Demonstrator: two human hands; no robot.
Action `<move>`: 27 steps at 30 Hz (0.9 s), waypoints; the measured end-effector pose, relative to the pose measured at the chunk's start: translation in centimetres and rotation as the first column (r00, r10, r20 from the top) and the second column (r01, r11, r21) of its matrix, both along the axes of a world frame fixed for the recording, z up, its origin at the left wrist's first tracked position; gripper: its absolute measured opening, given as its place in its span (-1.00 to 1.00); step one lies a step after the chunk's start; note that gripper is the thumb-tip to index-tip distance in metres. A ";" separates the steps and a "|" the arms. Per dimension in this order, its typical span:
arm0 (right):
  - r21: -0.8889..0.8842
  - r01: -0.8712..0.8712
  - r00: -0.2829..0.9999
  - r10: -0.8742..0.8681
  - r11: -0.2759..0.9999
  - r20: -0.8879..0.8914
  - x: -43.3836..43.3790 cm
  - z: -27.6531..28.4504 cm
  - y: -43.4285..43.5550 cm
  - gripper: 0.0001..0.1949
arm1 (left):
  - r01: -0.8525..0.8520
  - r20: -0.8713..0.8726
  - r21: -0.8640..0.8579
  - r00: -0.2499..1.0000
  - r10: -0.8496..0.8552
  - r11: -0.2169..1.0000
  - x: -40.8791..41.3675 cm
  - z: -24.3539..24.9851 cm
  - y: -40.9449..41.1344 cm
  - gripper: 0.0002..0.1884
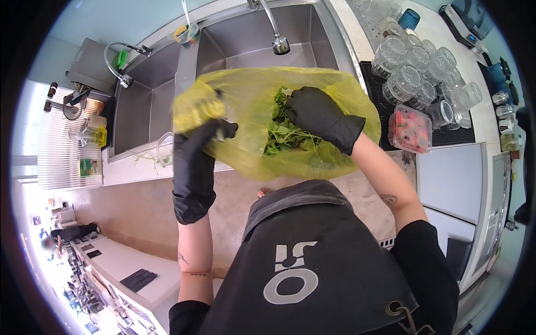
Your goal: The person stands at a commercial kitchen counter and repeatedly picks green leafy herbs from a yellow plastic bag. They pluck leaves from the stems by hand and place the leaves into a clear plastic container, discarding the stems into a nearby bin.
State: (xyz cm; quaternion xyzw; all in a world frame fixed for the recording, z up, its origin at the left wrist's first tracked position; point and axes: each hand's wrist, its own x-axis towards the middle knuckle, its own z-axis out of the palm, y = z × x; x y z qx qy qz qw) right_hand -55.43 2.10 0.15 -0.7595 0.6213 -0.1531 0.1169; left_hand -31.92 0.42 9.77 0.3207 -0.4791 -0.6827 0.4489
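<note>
A yellow translucent plastic bag [247, 104] spans the space before me, in front of the right sink basin. My left hand [199, 155], in a black glove, grips the bag's gathered left part. Leafy green herbs [289, 136] show in the bag's opening. My right hand [316, 111], also black-gloved, reaches in from the right with its fingers curled at the upper part of the greens; its fingertips are partly hidden by the leaves.
Behind the bag are a steel sink [259, 42] and its spray faucet [280, 44]; a second basin [142, 113] lies left. At right, glass cups [402, 83] and a clear box of red fruit [410, 127] rest on a black mat. A person [75, 232] is far left.
</note>
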 end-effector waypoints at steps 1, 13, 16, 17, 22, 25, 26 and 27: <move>0.074 -0.028 0.998 0.033 0.997 -0.058 -0.6 -0.3 -0.1 -0.80 | 0.003 -0.147 0.011 0.989 -0.001 1.000 -0.2 0.2 -0.4 -0.71; 0.026 -0.323 0.938 0.317 0.946 0.142 -2.2 -1.1 4.6 -0.80 | -0.046 0.290 -0.335 0.945 0.149 0.941 -3.4 5.1 3.8 -0.47; 0.142 -0.432 0.900 0.414 0.891 0.137 -2.3 -0.8 5.2 -0.81 | -0.086 0.399 -0.300 0.893 0.207 0.950 -2.4 5.1 3.9 -0.55; 0.221 -0.443 0.896 0.423 0.869 0.134 -2.2 -0.9 5.5 -0.81 | -0.100 0.431 -0.299 0.873 0.228 0.949 -2.2 4.9 4.1 -0.57; 0.023 -0.260 0.937 0.246 0.965 0.249 -1.8 0.7 3.8 -0.82 | -0.045 0.521 -0.354 0.820 0.237 0.934 -2.0 4.7 4.2 -0.67; -0.082 -0.065 0.913 0.092 0.995 0.397 -0.5 -0.3 0.7 -0.79 | -0.070 0.515 -0.308 0.827 0.227 0.949 -2.3 4.8 4.5 -0.67; -0.063 -0.027 0.913 0.050 0.998 0.405 -0.1 -0.8 -0.3 -0.79 | -0.080 0.521 -0.299 0.821 0.232 0.951 -2.1 4.6 4.5 -0.67; -0.041 0.013 0.910 0.005 0.999 0.414 0.4 -1.3 -1.2 -0.77 | -0.088 0.529 -0.288 0.816 0.235 0.954 -2.0 4.5 4.6 -0.67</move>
